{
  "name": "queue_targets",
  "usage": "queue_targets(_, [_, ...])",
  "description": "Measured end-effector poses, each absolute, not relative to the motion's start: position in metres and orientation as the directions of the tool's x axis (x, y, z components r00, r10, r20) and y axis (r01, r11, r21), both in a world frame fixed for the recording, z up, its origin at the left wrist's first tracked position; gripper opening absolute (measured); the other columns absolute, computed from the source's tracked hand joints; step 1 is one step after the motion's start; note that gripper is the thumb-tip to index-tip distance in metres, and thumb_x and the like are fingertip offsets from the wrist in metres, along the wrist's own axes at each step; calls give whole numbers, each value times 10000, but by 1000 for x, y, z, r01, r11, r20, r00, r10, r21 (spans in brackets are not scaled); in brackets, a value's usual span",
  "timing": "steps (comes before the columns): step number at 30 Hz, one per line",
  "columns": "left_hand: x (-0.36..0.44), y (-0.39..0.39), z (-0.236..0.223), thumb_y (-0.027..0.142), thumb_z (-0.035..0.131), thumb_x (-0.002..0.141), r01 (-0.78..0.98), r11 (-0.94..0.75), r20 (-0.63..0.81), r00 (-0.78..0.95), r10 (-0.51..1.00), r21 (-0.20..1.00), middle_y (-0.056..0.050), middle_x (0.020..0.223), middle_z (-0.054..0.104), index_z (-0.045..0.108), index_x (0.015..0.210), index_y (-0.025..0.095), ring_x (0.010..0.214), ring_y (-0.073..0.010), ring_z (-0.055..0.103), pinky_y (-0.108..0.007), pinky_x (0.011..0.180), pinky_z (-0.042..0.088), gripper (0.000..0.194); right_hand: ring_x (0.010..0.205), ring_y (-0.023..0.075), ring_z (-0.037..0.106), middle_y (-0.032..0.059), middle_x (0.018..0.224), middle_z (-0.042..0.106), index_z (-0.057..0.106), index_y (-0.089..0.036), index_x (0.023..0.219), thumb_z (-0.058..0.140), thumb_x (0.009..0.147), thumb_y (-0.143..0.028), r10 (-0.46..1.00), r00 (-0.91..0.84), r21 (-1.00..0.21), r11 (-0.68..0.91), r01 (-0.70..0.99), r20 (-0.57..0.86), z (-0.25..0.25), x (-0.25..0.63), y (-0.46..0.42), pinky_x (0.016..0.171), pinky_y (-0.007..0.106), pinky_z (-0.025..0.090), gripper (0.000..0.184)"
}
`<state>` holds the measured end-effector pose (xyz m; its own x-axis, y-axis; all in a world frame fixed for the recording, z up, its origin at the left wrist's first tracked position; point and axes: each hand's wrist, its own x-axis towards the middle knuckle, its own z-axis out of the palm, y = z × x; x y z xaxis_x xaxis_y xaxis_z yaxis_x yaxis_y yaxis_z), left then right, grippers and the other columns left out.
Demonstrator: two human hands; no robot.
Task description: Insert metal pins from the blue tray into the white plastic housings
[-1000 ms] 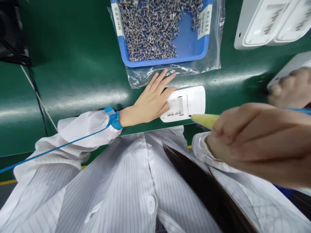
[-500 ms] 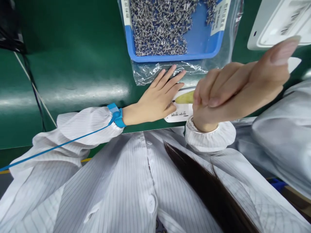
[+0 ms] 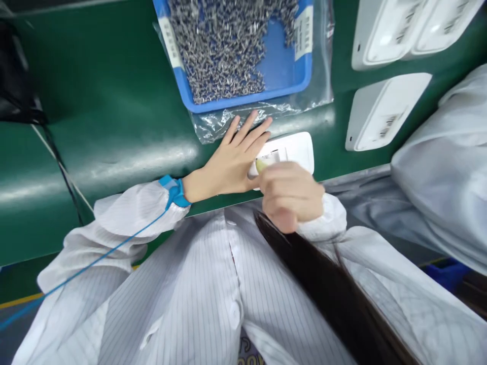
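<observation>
A white plastic housing (image 3: pixel 302 147) with a recessed compartment and small metal contacts lies near the table's front edge. My left hand (image 3: pixel 236 159) rests flat over its left end, fingers spread towards the plastic bag. Over the housing's lower part is my right hand (image 3: pixel 291 195), closed around a yellow pen-like tool (image 3: pixel 261 165). Only a short yellow piece of the tool shows, pointing left towards the compartment beside my left thumb. My right fingers cover much of the housing, and the tool's very tip cannot be made out.
A blue tray (image 3: pixel 243 99) of small metal pieces sits on a clear plastic bag (image 3: pixel 323 76). More white housings (image 3: pixel 388 109) lie at the right, near a co-worker's sleeve (image 3: pixel 449 152). A blue wrist strap's cord (image 3: pixel 114 249) runs left; a black object (image 3: pixel 17 76) stands at far left.
My right hand, with the yellow tool, has come from the right to the housing and swung lower. My left hand stays on it. The co-worker's hand has left a housing at the right.
</observation>
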<state>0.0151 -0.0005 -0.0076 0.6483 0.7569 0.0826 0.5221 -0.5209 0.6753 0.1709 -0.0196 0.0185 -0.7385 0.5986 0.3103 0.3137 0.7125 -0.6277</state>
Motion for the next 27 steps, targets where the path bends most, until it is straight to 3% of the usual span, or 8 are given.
queue_targets(4, [14,-1,-4,556,543,917,518,-526,81,656,750,674,-160,1657,244,303,1523,154,1567,-396,93,-624,1260,0,766,407,135,254,-22,445,189,334,-261,448,98,1000,-489,367,-651,-532,844,-66,664,17,172,-23,423,328,319,643])
queue_targets(8, [10,-5,6,594,549,898,535,-516,102,621,777,669,-178,1658,220,175,1573,169,1573,-372,83,-597,1266,20,881,424,120,341,-21,436,283,376,-245,459,236,1014,-332,344,-605,-453,891,-30,718,58,185,-23,452,308,354,578])
queue_targets(11, [20,-9,18,567,552,896,511,-513,158,584,796,690,-205,1647,214,56,1588,156,1561,-332,167,-546,1265,157,945,435,125,374,-15,425,339,416,-252,473,241,1025,-398,504,-598,-452,856,251,623,89,200,-16,484,310,394,597])
queue_targets(14, [44,-13,20,609,635,832,540,-555,157,612,775,633,-204,1616,287,103,1583,184,1485,-372,328,-547,1216,274,1014,545,151,491,27,543,514,587,-230,616,285,1027,-445,797,-449,-408,597,691,404,98,208,20,565,340,394,554])
queue_targets(16, [60,-14,15,652,717,752,605,-585,127,629,767,539,-219,1602,295,217,1564,218,1438,-448,364,-603,1182,277,1048,648,160,569,75,718,645,687,-165,827,320,1027,-439,912,-331,-223,384,896,242,92,208,59,598,332,352,500])
queue_targets(18, [68,-15,11,578,750,751,637,-603,101,642,760,480,-238,1565,322,259,1559,227,1399,-464,398,-614,1138,315,1008,797,174,639,110,941,705,709,-117,1034,331,1026,-380,935,-342,-102,351,931,92,80,206,97,640,324,316,460])
queue_targets(22, [51,-19,24,416,778,700,591,-549,127,604,787,591,-191,1422,425,221,1551,259,1307,-390,480,-550,1052,445,1029,900,202,664,74,1132,711,706,-197,1123,503,971,-297,898,-440,-133,433,892,-28,57,202,136,640,325,277,273])
queue_targets(27, [-14,19,59,544,801,680,686,-389,422,131,897,614,-173,1557,209,-112,1561,274,1494,-378,259,-573,1237,271,1297,864,211,660,82,1150,701,666,-209,1180,453,1002,-359,885,-465,-135,464,875,26,46,194,134,601,336,259,315])
